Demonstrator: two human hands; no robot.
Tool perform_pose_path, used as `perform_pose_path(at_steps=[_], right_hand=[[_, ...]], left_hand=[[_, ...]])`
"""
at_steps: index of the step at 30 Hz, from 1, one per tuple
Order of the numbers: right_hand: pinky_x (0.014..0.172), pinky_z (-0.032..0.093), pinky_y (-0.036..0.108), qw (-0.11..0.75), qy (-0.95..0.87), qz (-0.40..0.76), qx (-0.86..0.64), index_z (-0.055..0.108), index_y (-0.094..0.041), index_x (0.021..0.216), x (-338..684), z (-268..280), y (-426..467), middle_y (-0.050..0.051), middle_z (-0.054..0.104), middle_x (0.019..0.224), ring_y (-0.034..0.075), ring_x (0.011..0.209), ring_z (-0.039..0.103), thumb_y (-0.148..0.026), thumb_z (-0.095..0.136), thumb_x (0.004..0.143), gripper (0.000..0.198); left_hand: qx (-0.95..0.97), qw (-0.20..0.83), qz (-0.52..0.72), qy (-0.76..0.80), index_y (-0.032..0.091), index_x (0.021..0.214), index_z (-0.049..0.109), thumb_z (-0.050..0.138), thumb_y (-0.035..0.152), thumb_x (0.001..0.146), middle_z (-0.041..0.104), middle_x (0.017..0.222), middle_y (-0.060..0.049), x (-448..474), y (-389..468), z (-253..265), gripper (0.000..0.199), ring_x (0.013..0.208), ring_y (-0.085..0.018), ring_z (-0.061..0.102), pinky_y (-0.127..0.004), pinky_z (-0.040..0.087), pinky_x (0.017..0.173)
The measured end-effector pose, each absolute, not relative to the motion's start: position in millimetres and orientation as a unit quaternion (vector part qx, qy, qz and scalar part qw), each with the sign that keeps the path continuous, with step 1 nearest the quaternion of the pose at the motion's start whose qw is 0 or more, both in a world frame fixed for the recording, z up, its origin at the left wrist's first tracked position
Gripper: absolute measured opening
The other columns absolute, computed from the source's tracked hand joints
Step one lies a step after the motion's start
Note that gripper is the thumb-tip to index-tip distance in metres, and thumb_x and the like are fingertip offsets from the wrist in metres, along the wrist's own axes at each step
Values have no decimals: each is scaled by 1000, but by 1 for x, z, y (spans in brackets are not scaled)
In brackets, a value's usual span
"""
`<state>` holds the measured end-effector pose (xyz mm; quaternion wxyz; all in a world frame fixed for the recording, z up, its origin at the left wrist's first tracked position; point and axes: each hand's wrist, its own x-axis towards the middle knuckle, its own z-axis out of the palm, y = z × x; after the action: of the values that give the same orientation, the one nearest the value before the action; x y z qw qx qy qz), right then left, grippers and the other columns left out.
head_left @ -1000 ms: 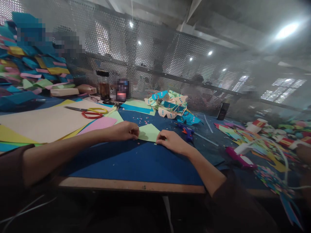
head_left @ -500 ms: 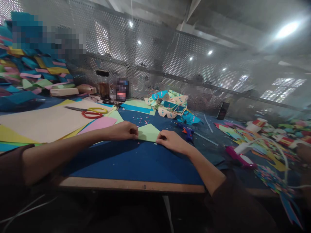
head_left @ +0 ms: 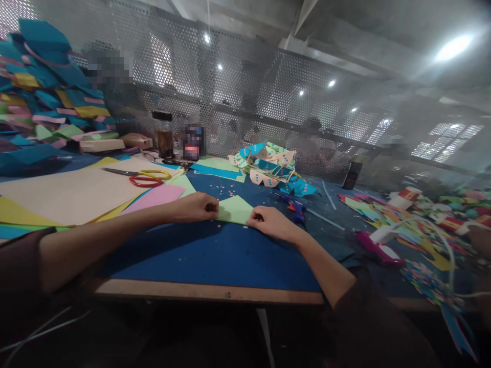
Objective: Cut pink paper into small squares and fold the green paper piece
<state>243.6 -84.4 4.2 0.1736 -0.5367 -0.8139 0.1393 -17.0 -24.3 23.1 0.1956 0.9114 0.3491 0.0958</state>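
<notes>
Blue table (head_left: 215, 260) across the frame, with green paper (head_left: 235, 208) at its centre between two hands.
Work on the paper looks partway along: it shows a peaked top and a straight lower edge, seemingly a fold being pressed, though the number of folds cannot be told; it bears no dots, unlike the heap (head_left: 264, 166) above centre. Left hand (head_left: 197, 207), low and palm down, has its fingers curled and pinched on the paper's left end; right hand (head_left: 268, 221) mirrors it at the right corner, forearm angled from lower right.
</notes>
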Motion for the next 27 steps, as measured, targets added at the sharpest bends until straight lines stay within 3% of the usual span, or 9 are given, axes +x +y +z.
perform_pose_path(at_steps=[27], right_hand=[[61, 35, 26, 164, -814, 132, -541, 62, -19, 78, 246, 2, -82, 3, 67, 80, 15, 71, 57, -39, 60, 89, 22]], left_hand=[[902, 240, 62, 355, 18, 81, 68, 58, 30, 77, 69, 75, 0, -24, -15, 28, 16, 71, -16, 60, -23, 38, 62]])
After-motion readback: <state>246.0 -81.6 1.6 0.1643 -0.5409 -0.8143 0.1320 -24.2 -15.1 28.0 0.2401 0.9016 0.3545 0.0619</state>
